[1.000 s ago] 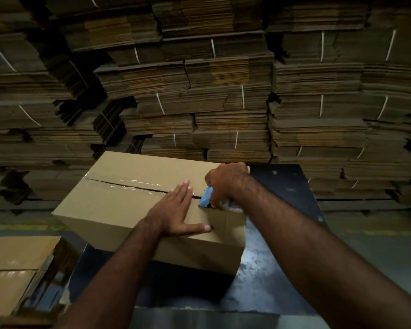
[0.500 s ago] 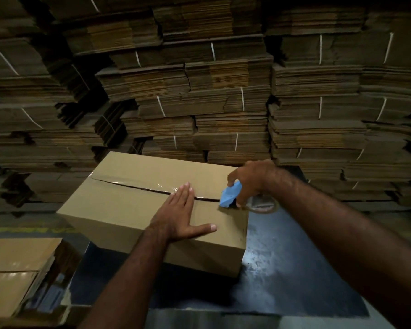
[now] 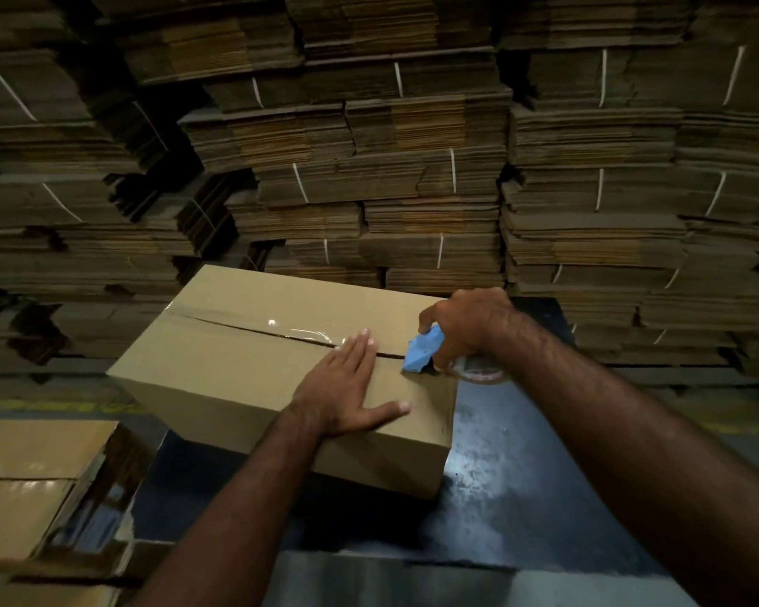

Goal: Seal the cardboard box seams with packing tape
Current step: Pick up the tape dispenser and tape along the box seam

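Now mid-seam on box [image 3: 255,378] atop dark table [image 3: 522,497]: left hand [image 3: 347,387] spread flat, pressing flaps shut; right hand [image 3: 465,326] gripping blue tape dispenser [image 3: 419,354] at right edge; best kept low, taut, centred over seam [image 3: 281,335], then wrapped down the side.

Strapped bundles of flattened cardboard [image 3: 369,177] are stacked high across the whole back wall. The dark, glossy worktop [image 3: 518,488] catches dim light; more boxes [image 3: 31,488] sit beyond its left edge.
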`<control>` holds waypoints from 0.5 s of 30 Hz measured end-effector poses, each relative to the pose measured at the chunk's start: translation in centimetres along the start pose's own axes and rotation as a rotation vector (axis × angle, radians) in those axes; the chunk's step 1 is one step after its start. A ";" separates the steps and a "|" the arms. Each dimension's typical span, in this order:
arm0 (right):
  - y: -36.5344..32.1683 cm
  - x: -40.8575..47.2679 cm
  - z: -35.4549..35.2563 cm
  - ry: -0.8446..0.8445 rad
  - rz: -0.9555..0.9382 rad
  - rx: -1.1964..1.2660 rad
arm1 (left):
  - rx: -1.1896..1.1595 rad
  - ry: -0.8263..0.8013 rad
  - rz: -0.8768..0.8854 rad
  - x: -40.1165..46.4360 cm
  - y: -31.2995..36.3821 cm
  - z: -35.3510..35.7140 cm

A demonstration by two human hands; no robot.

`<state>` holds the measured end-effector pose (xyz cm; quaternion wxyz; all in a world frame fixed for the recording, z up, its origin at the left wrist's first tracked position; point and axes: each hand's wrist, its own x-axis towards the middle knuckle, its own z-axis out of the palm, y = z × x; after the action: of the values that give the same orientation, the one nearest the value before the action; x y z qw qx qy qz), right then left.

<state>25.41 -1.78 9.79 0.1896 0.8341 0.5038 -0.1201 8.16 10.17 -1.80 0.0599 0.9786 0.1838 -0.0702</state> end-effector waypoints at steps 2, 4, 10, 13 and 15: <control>0.2 -0.1 0.2 0.017 0.003 0.014 | -0.020 0.038 -0.171 -0.8 -2.7 -0.3; 0.2 -0.2 0.3 0.014 0.010 0.022 | -0.027 0.048 -0.360 -1.5 -5.0 -0.7; -0.1 -0.1 0.1 0.005 0.010 0.028 | -0.070 0.020 -0.445 -1.6 -4.5 -1.2; -0.3 0.0 0.0 0.011 0.008 0.032 | -0.048 0.005 -0.354 -1.4 -1.8 -0.7; -0.4 0.0 -0.1 0.005 0.008 0.036 | -0.041 0.012 -0.171 -1.3 0.6 -0.1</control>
<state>25.03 -1.60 9.77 0.1736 0.8399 0.4986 -0.1261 7.20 9.15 -1.42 0.0727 0.9583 0.2683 -0.0655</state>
